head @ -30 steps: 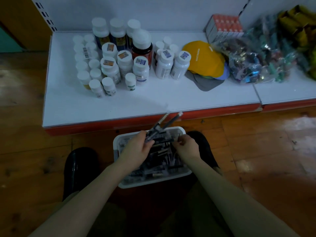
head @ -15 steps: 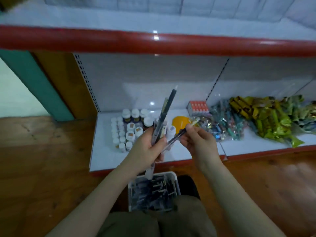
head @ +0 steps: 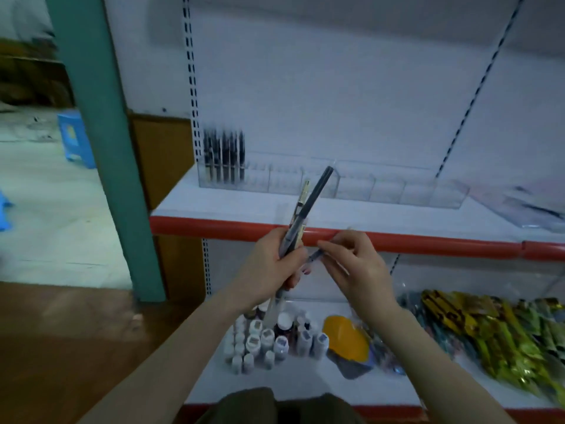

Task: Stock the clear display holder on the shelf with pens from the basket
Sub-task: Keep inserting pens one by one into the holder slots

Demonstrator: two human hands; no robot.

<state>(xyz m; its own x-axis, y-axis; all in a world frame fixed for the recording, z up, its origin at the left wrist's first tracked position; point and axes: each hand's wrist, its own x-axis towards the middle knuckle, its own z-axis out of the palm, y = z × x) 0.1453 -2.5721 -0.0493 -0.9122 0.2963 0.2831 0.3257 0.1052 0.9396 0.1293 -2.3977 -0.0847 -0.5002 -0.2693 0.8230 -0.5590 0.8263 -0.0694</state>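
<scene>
My left hand (head: pixel 272 264) grips a bundle of pens (head: pixel 307 209) that points up and to the right, just in front of the upper shelf's red edge. My right hand (head: pixel 356 267) pinches a single pen (head: pixel 316 256) beside it, its tip toward the left hand. On the upper shelf stands the long clear display holder (head: pixel 351 185). Its leftmost compartment holds several dark pens (head: pixel 224 157) standing upright; the other compartments look empty. The basket is out of view.
The upper shelf (head: pixel 232 206) has a red front edge (head: pixel 428 243). On the lower shelf sit white bottles (head: pixel 263 341), a yellow cap (head: pixel 345 338) and shiny snack packets (head: pixel 489 332). A teal post (head: pixel 101 142) stands at the left, a blue stool (head: pixel 76 136) beyond it.
My view has risen from the basket on the floor to the upper shelf. Both hands lifted with the pens, and the right hand took one pen apart from the bundle.
</scene>
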